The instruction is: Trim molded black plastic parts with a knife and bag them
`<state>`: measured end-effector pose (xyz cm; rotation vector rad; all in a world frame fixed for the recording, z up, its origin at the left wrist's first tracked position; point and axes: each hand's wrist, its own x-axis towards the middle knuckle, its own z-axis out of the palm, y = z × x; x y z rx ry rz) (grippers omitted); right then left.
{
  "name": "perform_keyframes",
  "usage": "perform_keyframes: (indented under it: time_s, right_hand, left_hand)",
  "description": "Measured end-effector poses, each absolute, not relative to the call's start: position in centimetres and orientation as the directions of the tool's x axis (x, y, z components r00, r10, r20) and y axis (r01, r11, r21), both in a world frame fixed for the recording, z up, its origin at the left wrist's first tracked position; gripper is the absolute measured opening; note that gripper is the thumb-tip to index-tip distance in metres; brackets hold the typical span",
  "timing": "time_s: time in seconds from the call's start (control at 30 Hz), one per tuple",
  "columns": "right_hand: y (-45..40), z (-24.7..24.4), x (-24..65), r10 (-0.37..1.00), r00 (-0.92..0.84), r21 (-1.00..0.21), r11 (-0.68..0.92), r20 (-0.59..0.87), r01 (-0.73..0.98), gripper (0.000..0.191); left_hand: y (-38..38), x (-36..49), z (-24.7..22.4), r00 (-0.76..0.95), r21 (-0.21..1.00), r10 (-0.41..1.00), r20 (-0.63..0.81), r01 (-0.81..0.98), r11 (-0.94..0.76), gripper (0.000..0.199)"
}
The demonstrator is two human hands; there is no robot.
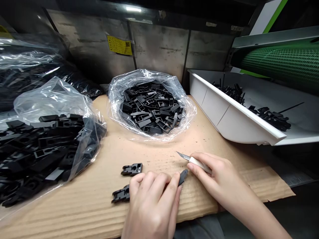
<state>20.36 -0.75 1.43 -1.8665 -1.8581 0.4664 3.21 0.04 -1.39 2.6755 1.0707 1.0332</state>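
Between the fingers of my left hand is a small black plastic part, its tapered tip sticking out on the right; the rest of it is covered by the fingers. My right hand is closed around the white handle of a craft knife. The pointed blade faces left and away from me, apart from the part. Two black plastic pieces lie left of my left hand: a farther piece in full view, and a nearer piece partly hidden by the fingers.
Corrugated cardboard covers the work surface. An opened clear bag of black parts stands at the back, another bag of parts at left. A white tray with black scraps is at right, below a green mesh roller.
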Motion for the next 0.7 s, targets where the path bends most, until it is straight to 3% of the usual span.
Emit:
perform_keyframes:
  time_s: [0.13,0.23,0.33,0.5,0.7]
  right_hand:
    - [-3.0,0.9,21.8,0.973,-0.009,-0.502,0.126,0.229,0.856,0.017]
    - [-4.9,0.4,23.2,0.898,-0.108,-0.326,0.264,0.427,0.908,0.023]
    - [-6.3,-0.1,24.6,0.849,-0.136,-0.194,0.269,0.511,0.944,0.025]
    - [-6.5,-0.7,25.4,0.872,-0.200,-0.109,0.275,0.446,0.955,0.024]
    - [-5.3,0.1,24.5,0.962,-0.135,-0.214,0.186,0.236,0.959,0.026]
  left_hand:
    - [0.3,3.3,-0.9,0.467,0.373,0.700,0.541,0.612,-0.697,0.020]
    - [0.4,3.3,-0.4,0.476,0.402,0.687,0.550,0.570,-0.717,0.021]
    - [0.2,3.7,-0.2,0.497,0.372,0.626,0.601,0.519,-0.769,0.021]
    - [-0.2,5.2,-1.0,0.530,0.345,0.664,0.527,0.581,-0.737,0.022]
    - [0.3,5.4,-1.7,0.580,0.259,0.579,0.573,0.542,-0.799,0.019]
